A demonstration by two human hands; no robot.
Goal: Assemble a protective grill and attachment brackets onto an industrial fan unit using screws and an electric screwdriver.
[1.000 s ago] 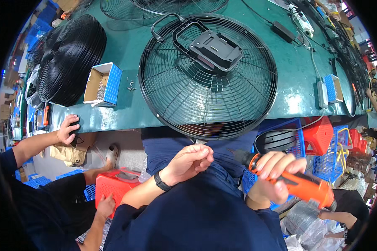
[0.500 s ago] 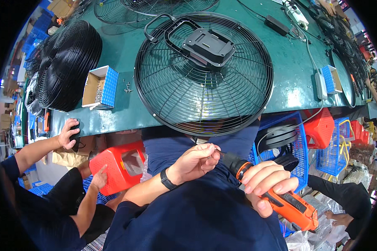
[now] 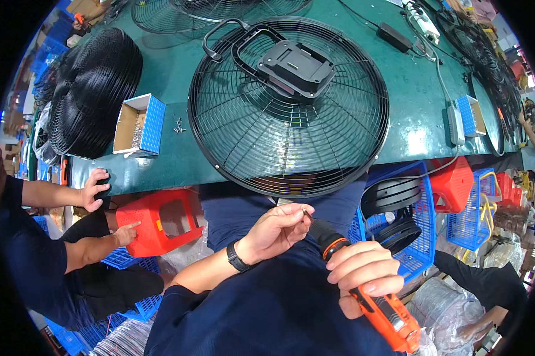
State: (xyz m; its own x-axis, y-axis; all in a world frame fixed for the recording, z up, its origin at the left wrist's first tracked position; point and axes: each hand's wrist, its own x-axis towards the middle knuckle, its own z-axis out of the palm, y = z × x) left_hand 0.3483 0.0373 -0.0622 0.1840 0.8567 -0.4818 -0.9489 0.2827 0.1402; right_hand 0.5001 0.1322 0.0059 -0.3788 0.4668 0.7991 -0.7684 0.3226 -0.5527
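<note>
My left hand (image 3: pixel 279 230), with a black band at its wrist, pinches a small screw (image 3: pixel 305 210) between thumb and fingertips. My right hand (image 3: pixel 365 270) is wrapped round an orange and black cordless screwdriver (image 3: pixel 392 317), whose black nose points up and left at the left fingertips. Whether its bit touches the screw I cannot tell. Just beyond my hands, a large round black fan (image 3: pixel 238 136) lies on the green table, overhanging the near edge. A black housing (image 3: pixel 297 68) sits on its wire guard, beside a curved handle (image 3: pixel 223 32).
Left of the fan stand a blue screw box (image 3: pixel 153 126), loose screws (image 3: pixel 178 125) and wire guards (image 3: pixel 95 89). A co-worker's hand (image 3: pixel 94 188) rests on the table edge; the other touches a red stool (image 3: pixel 146 228). A power cable (image 3: pixel 439 77) runs along the right, above blue baskets (image 3: pixel 424 237).
The screwdriver has shifted left and down, its rear end tilting lower. My left hand stays nearly in place. The co-worker and the red stool have moved a little to the left.
</note>
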